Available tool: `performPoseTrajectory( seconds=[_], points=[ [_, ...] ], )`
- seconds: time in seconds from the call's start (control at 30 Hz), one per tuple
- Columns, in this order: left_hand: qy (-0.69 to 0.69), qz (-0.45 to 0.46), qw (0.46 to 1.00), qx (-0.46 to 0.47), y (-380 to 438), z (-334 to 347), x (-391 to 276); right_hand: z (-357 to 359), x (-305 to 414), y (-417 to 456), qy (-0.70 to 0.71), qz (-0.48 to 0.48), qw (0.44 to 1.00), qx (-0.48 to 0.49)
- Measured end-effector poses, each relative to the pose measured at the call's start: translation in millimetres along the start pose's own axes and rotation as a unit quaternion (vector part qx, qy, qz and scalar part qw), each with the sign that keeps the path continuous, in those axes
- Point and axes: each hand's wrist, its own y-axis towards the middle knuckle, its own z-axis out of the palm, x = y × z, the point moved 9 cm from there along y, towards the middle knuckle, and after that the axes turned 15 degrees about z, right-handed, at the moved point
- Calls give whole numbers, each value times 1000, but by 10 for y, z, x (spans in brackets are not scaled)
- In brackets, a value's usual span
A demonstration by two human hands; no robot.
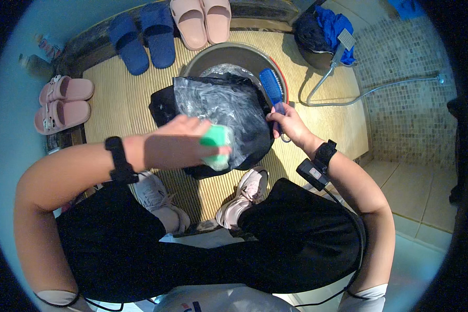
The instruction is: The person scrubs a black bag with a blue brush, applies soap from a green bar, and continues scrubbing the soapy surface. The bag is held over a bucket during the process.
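A black cloth [234, 105], wet and streaked with white suds, hangs over the near side of a round basin [197, 62]. My left hand [179, 142] is blurred and grips a green bar, perhaps soap [215, 136], against the sudsy cloth. In my right hand [288, 121] is the handle of a blue scrub brush [272, 84], bristles facing right. The brush is over the basin's right rim, and my right fingers are close to the cloth's right edge; whether they also pinch it I cannot tell.
Navy slides [158, 45] and pink slides [189, 27] stand behind the basin, with more pink slides [68, 113] at left. A container with blue and black cloth [329, 23], a shower head [346, 40] and its hose [351, 104] lie at right. My shoes are just below the cloth.
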Motion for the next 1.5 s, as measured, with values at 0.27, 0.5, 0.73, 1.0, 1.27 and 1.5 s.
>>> performPoseTrajectory(
  seconds=[0.27,0.5,0.73,1.0,1.27,1.5],
  points=[
    [71,77,992,-64,540,285,-384,55,46,-8,-22,-6,1000,-8],
    [18,-35,999,-16,524,279,-27,23,25,-70,-28,-10,1000,-8],
    [2,-112,993,35,394,271,353,9,1,-45,-26,-20,999,2],
    [-60,-251,966,12,316,331,728,70,36,-3,-9,-2,1000,9],
    [-26,-112,991,-75,1093,359,-8,-112,-123,171,71,0,997,0],
    [92,-17,994,-56,749,278,-175,3,-80,-30,7,15,998,59]
  ],
)
